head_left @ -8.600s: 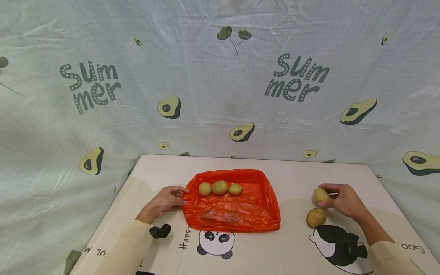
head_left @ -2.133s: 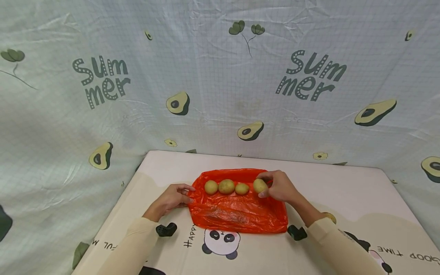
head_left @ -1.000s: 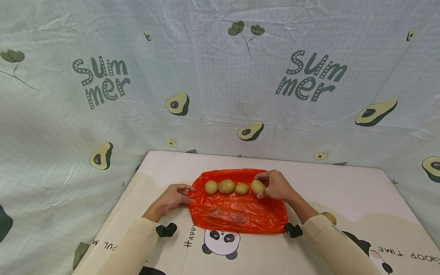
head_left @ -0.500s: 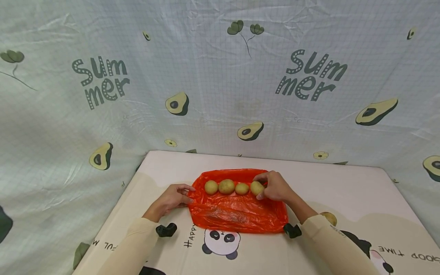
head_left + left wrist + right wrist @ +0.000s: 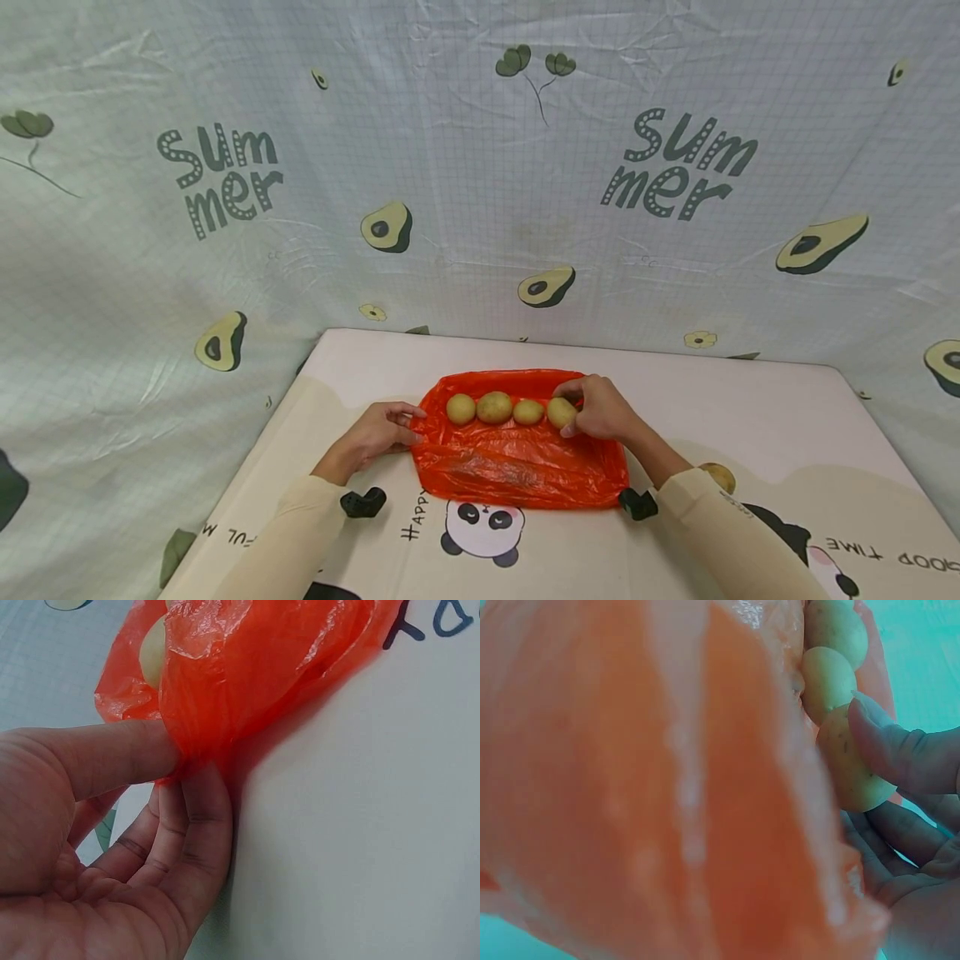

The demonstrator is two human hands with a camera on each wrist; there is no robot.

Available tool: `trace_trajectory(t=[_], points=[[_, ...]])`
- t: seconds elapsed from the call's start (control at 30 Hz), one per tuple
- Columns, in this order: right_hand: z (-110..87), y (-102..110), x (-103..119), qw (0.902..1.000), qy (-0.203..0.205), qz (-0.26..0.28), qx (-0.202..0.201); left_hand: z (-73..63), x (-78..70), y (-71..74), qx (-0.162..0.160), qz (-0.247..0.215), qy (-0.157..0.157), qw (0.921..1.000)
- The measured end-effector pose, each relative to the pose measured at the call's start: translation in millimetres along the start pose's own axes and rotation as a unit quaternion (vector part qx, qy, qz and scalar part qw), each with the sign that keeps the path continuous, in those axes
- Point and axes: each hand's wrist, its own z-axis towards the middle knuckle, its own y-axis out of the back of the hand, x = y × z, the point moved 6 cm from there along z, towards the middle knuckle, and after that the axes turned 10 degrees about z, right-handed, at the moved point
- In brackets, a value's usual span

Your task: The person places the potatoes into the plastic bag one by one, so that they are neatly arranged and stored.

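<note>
A red plastic bag [image 5: 517, 467] lies spread on the table with its mouth facing up. Inside it, along the back, several potatoes sit in a row, among them a round one [image 5: 461, 409], a larger one [image 5: 494, 407] and a smaller one [image 5: 528, 412]. My left hand [image 5: 378, 433] pinches the bag's left edge between thumb and fingers, as the left wrist view shows closely. At the row's right end my right hand [image 5: 603, 408] holds another potato [image 5: 561, 412] between thumb and fingers. In the right wrist view that potato [image 5: 847, 761] appears against its neighbour [image 5: 829, 684].
One more potato [image 5: 720, 477] lies on the table to the right, partly hidden by the right sleeve [image 5: 697, 500]. The white printed table [image 5: 570, 550] meets a patterned cloth [image 5: 465, 167] at the back. Dark wrist devices [image 5: 363, 502] sit by both forearms.
Earlier, my right hand held a potato at the far right of the table. It has brought a potato into the bag and shifted it slightly left against the row. My left hand stays on the bag's edge.
</note>
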Motion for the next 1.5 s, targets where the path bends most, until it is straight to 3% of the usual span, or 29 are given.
trace_trajectory(t=[0.53, 1.5], points=[[-1.0, -7.1, -1.5, 0.9991, -0.042, -0.004, 0.008, -2.0, 0.6, -0.1, -0.002, 0.003, 0.003, 1.0000], [-2.9, -11.3, -2.9, 0.9984, -0.056, -0.005, 0.004, -3.0, 1.6, 0.7, -0.010, 0.016, 0.004, 0.9998]])
